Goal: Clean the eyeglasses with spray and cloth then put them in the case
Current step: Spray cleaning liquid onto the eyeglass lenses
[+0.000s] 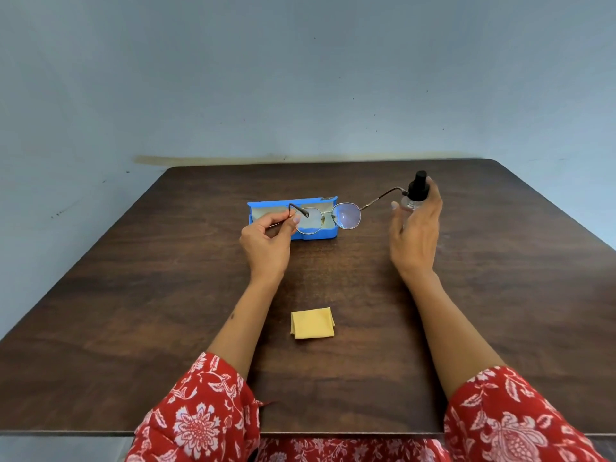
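Observation:
Thin metal-framed eyeglasses (346,215) hang above the table with both temples unfolded. My left hand (266,240) pinches the left temple between thumb and fingers. Behind the lenses an open blue case (320,233) with a pale lining stands on the table. My right hand (415,228) wraps around a small clear spray bottle with a black cap (418,186), to the right of the glasses; the right temple tip reaches the bottle. A folded yellow cloth (312,323) lies on the table between my forearms, nearer to me.
The dark wooden table (166,295) stands against a pale blue-grey wall. Its front edge runs just above my red flowered sleeves (200,415).

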Demonstrator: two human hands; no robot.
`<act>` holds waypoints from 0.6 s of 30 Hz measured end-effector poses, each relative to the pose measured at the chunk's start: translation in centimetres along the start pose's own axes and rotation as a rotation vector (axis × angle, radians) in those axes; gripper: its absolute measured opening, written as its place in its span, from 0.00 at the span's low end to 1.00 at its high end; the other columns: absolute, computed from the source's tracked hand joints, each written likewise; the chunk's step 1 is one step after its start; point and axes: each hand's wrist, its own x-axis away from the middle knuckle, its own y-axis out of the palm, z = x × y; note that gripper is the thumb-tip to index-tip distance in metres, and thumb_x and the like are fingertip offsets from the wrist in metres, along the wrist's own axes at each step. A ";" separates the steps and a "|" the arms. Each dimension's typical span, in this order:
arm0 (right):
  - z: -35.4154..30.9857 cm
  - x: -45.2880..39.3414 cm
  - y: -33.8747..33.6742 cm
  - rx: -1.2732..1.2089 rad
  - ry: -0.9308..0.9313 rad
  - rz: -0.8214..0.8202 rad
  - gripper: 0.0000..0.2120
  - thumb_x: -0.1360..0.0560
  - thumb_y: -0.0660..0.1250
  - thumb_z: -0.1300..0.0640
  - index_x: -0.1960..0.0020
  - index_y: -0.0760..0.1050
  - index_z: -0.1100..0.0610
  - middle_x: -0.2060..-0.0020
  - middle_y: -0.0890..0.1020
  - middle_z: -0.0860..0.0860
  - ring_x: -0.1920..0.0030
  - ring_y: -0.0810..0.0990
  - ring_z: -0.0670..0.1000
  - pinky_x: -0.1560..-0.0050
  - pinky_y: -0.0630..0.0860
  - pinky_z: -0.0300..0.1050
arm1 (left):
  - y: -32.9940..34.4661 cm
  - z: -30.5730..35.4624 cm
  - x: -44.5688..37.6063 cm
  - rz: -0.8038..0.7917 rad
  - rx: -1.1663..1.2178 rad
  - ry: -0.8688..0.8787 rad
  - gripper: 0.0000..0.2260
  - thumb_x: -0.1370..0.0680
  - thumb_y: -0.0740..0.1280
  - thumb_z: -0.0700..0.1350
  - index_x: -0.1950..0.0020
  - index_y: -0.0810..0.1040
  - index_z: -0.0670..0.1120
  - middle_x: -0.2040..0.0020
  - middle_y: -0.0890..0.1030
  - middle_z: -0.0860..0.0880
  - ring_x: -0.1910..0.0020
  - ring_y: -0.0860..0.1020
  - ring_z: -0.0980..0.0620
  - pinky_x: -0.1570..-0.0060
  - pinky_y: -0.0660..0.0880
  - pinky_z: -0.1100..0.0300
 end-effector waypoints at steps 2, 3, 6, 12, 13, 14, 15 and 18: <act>0.6 -0.4 0.0 0.076 0.029 0.005 0.28 0.22 0.63 0.53 0.27 0.59 0.63 0.36 0.72 0.58 0.45 0.76 0.63 0.45 0.72 0.59 | -0.1 -0.1 0.1 -0.002 -0.011 0.004 0.09 0.29 0.73 0.39 0.49 0.82 0.42 0.54 0.84 0.48 0.53 0.83 0.52 0.48 0.80 0.52; 0.7 -0.4 -0.1 0.093 0.043 0.004 0.28 0.22 0.63 0.52 0.27 0.59 0.63 0.36 0.72 0.58 0.44 0.76 0.63 0.45 0.72 0.58 | -0.1 -0.1 0.1 -0.001 -0.018 0.008 0.09 0.29 0.73 0.39 0.49 0.82 0.42 0.54 0.84 0.48 0.53 0.83 0.52 0.48 0.80 0.52; 1.0 -0.5 -0.5 0.099 0.098 -0.014 0.30 0.22 0.64 0.51 0.26 0.58 0.62 0.33 0.70 0.58 0.37 0.71 0.62 0.40 0.68 0.57 | -0.2 -0.1 0.1 0.002 -0.007 0.001 0.10 0.29 0.73 0.39 0.49 0.82 0.41 0.54 0.84 0.47 0.53 0.83 0.52 0.48 0.80 0.52; 0.5 0.2 -1.2 0.152 0.164 -0.066 0.40 0.28 0.70 0.54 0.24 0.51 0.62 0.31 0.67 0.60 0.33 0.67 0.60 0.36 0.65 0.53 | -0.2 0.0 0.2 0.002 -0.020 -0.002 0.10 0.29 0.73 0.39 0.48 0.82 0.41 0.54 0.84 0.48 0.52 0.83 0.54 0.48 0.80 0.52; 0.2 0.3 -1.4 0.181 0.175 -0.058 0.42 0.29 0.71 0.56 0.24 0.51 0.62 0.31 0.67 0.60 0.33 0.67 0.61 0.37 0.65 0.54 | -0.2 0.1 0.2 0.003 -0.023 -0.002 0.11 0.29 0.73 0.39 0.48 0.82 0.41 0.54 0.84 0.48 0.52 0.82 0.54 0.48 0.80 0.53; -0.2 0.5 -1.7 0.215 0.194 -0.042 0.43 0.31 0.70 0.56 0.24 0.50 0.62 0.31 0.66 0.61 0.33 0.66 0.61 0.37 0.65 0.54 | -0.2 0.1 0.3 0.003 -0.029 0.001 0.10 0.29 0.73 0.40 0.48 0.82 0.41 0.54 0.84 0.48 0.52 0.82 0.54 0.49 0.80 0.53; -0.7 0.7 -1.9 0.249 0.222 -0.017 0.44 0.32 0.70 0.55 0.24 0.50 0.62 0.31 0.65 0.60 0.33 0.65 0.61 0.37 0.64 0.54 | -0.2 0.2 0.3 0.003 -0.038 0.004 0.10 0.29 0.73 0.40 0.48 0.82 0.41 0.53 0.84 0.47 0.52 0.82 0.54 0.49 0.80 0.53; -2.6 1.2 -3.0 0.331 0.296 0.084 0.37 0.33 0.69 0.54 0.29 0.59 0.61 0.35 0.68 0.60 0.35 0.67 0.61 0.39 0.64 0.53 | -0.2 0.3 0.3 0.001 -0.051 0.018 0.10 0.28 0.73 0.40 0.47 0.82 0.42 0.53 0.84 0.48 0.52 0.82 0.55 0.49 0.80 0.54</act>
